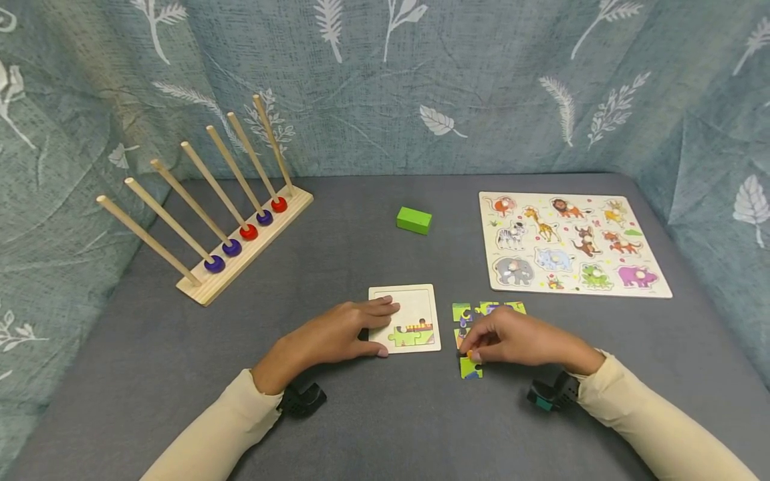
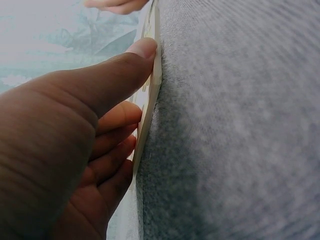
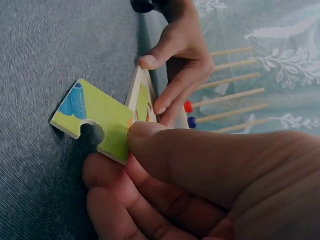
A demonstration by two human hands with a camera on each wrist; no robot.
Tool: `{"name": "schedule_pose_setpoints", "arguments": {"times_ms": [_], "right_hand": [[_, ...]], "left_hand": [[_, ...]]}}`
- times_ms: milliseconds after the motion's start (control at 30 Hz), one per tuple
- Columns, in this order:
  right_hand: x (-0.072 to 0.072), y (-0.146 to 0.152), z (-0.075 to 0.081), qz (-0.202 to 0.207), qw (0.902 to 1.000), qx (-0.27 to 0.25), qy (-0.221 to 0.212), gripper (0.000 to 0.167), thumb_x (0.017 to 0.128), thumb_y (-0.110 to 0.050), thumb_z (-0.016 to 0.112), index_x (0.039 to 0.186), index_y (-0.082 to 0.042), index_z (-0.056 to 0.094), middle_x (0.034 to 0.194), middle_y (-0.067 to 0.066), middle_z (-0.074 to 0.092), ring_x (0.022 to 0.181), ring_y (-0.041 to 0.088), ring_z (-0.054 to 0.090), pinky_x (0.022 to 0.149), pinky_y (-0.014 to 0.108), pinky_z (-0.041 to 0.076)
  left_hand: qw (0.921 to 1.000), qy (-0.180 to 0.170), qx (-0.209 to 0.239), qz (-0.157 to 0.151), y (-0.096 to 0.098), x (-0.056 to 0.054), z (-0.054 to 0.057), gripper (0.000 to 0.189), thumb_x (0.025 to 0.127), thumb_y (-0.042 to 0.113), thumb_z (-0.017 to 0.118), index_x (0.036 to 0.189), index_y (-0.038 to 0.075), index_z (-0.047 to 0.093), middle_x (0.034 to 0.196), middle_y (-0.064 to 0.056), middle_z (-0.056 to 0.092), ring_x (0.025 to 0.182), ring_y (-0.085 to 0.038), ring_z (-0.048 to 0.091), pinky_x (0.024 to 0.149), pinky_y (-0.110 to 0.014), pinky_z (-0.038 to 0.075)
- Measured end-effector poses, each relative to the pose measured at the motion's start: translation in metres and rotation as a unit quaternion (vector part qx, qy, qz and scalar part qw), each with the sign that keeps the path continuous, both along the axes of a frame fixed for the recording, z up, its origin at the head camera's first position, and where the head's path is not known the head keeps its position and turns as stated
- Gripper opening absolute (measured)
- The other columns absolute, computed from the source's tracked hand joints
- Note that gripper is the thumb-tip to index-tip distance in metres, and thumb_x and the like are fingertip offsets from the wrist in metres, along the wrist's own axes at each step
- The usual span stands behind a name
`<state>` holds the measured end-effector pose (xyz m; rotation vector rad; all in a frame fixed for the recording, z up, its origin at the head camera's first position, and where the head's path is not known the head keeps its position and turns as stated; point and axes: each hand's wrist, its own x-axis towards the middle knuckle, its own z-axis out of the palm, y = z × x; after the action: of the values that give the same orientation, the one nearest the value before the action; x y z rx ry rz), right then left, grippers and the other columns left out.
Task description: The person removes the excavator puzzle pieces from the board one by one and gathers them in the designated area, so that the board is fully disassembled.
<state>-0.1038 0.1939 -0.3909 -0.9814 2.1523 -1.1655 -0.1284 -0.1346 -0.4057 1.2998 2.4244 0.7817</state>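
A small square wooden puzzle tray (image 1: pixel 385 297) lies on the table, with joined green pieces (image 1: pixel 412 336) along its lower part. My left hand (image 1: pixel 338 332) rests on the tray's left side. Its thumb touches the near edge and its outstretched fingers lie over the face, as the left wrist view (image 2: pixel 75 115) also shows. Right of the tray, my right hand (image 1: pixel 511 336) pinches a green jigsaw piece (image 3: pixel 107 117) with a blue patch and a round notch between thumb and fingers. Other loose jigsaw pieces (image 1: pixel 462 312) lie beside and behind that hand, partly hidden by it.
A wooden stand (image 1: pixel 240 260) with upright pegs and red and blue beads stands at the back left. A green block (image 1: pixel 414 220) lies at the back middle. An animal peg puzzle board (image 1: pixel 571 267) occupies the back right. Patterned cloth (image 1: pixel 385 87) hangs behind the table.
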Motion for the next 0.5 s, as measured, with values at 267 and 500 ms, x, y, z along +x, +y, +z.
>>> {"name": "schedule_pose_setpoints", "arguments": {"times_ms": [267,500], "right_hand": [[-0.0029,-0.0011,0.002,0.002,0.9992,0.021,0.033,0.011,0.09,0.001,0.067,0.097,-0.004,0.075,0.095,-0.001,0.071,0.086,0.006,0.062,0.076,0.026,0.053],[-0.0082,0.0001,0.0063,-0.003,0.9979,0.048,0.043,0.013,0.092,0.0,0.065,0.1,-0.005,0.074,0.095,-0.003,0.07,0.082,0.004,0.06,0.07,0.025,0.053]], "left_hand": [[1.0,0.002,0.0,0.001,-0.0001,0.0002,-0.0002,0.059,0.086,0.028,0.076,0.135,0.001,0.056,0.146,-0.009,0.046,0.138,-0.022,0.036,0.107,-0.043,0.037],[1.0,0.002,-0.002,0.002,-0.0001,-0.0001,-0.0007,0.059,0.086,0.028,0.076,0.135,0.002,0.056,0.146,-0.009,0.046,0.139,-0.021,0.036,0.107,-0.043,0.036]]}}
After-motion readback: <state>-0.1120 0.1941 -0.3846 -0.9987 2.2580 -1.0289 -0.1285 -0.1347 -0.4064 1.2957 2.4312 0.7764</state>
